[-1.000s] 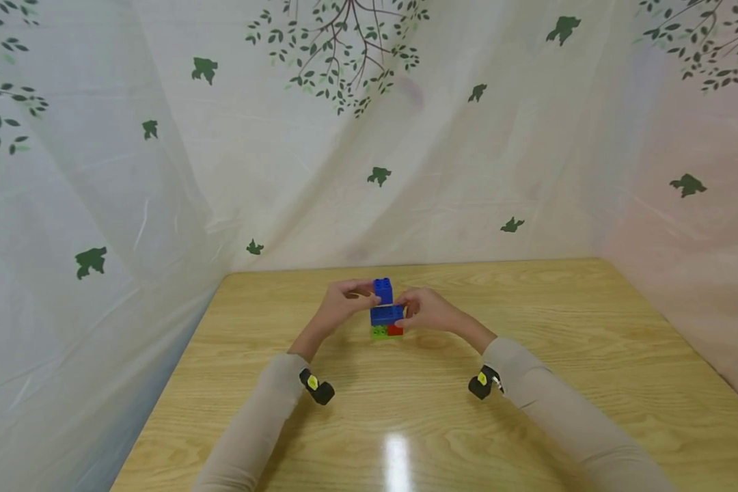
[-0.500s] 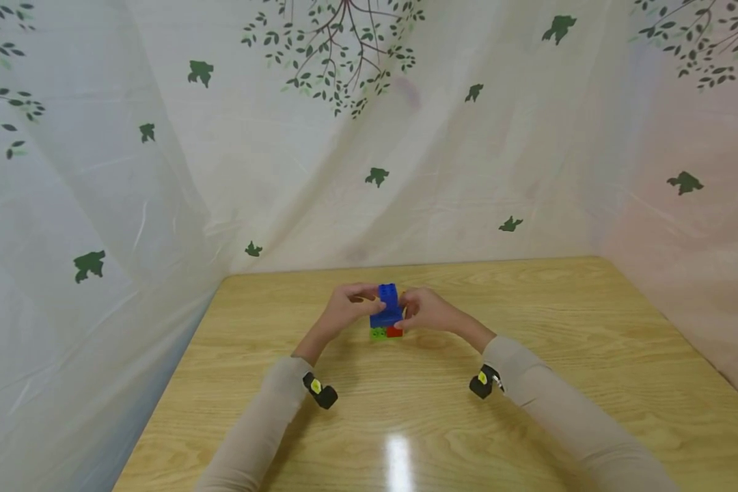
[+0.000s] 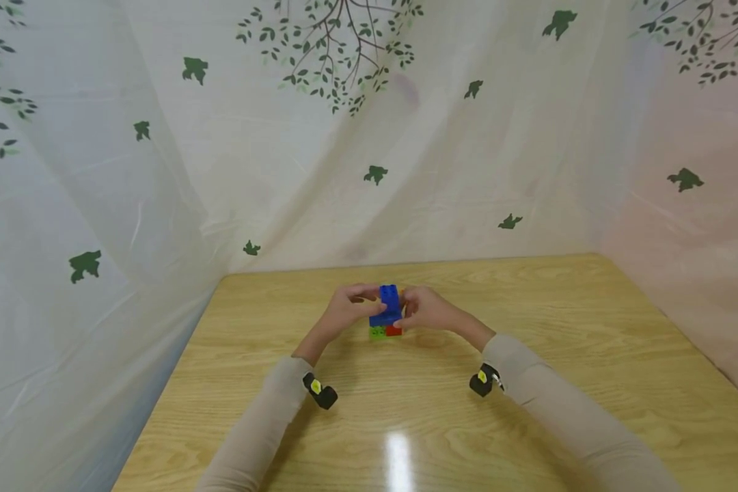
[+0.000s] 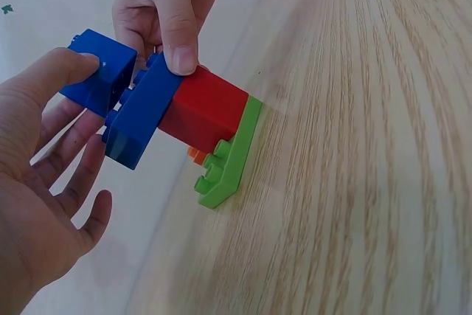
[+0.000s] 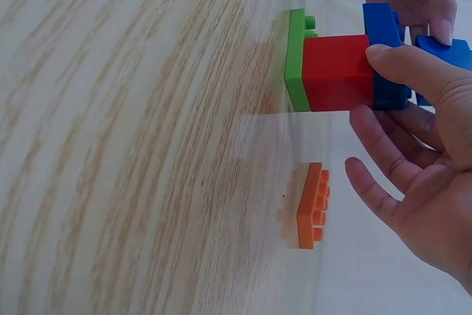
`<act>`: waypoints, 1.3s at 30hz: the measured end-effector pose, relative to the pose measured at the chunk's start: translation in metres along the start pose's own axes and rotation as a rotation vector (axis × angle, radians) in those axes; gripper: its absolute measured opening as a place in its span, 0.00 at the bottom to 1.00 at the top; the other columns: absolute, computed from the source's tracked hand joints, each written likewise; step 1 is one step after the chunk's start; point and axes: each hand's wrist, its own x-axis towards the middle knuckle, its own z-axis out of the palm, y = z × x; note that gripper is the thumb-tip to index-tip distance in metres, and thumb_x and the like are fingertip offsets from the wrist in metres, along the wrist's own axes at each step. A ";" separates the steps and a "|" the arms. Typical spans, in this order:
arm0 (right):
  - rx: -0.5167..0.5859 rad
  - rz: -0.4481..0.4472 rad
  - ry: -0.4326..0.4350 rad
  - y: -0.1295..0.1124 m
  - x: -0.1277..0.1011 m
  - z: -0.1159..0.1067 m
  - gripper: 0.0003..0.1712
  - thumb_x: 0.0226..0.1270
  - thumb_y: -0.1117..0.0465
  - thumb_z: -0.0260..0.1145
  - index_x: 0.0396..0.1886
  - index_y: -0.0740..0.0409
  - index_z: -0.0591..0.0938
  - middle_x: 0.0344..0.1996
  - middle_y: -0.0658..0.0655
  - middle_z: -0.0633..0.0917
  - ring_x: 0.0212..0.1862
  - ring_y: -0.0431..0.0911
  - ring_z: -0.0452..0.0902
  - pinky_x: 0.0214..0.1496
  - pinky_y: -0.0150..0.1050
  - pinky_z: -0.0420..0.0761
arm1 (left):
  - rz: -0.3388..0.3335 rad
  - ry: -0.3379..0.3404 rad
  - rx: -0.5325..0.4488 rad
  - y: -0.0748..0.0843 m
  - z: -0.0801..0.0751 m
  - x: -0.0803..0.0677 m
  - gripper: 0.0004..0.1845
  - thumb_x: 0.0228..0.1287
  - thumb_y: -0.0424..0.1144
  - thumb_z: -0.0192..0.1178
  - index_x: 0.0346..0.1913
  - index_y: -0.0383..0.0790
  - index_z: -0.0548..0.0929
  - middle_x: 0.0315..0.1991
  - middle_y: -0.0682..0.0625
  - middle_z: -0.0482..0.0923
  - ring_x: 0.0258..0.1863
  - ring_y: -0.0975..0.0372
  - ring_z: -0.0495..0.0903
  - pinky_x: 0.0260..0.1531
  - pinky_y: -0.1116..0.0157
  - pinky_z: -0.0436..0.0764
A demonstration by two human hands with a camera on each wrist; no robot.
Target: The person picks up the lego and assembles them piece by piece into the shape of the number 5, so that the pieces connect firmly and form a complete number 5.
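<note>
Your right wrist view alone shows an orange brick, seemingly behind the stack. Your left hand pinches the top blue brick; your right hand pinches the stack. Around you are a wooden table and a leaf-print curtain.

A light wooden table with visible grain carries a small stack of toy bricks, whose green plate sits flat on the wood. An orange brick lies just beside the stack.

I found no readable text, label, brand, number or sign on anything in these views, from my remote seat.
</note>
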 end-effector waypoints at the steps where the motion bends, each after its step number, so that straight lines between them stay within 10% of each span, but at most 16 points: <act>1: -0.002 -0.003 0.000 0.000 0.000 0.000 0.16 0.62 0.61 0.77 0.44 0.67 0.84 0.37 0.60 0.88 0.32 0.41 0.82 0.36 0.35 0.81 | 0.000 -0.001 -0.001 0.000 -0.001 -0.001 0.22 0.62 0.40 0.73 0.59 0.41 0.86 0.52 0.45 0.88 0.52 0.55 0.83 0.60 0.49 0.76; 39: -0.019 -0.027 0.007 0.004 0.002 0.001 0.16 0.61 0.60 0.77 0.46 0.63 0.88 0.36 0.56 0.87 0.32 0.39 0.81 0.38 0.34 0.81 | 0.039 -0.008 0.092 -0.006 -0.019 -0.005 0.21 0.59 0.41 0.75 0.55 0.40 0.88 0.52 0.44 0.87 0.53 0.49 0.82 0.64 0.40 0.71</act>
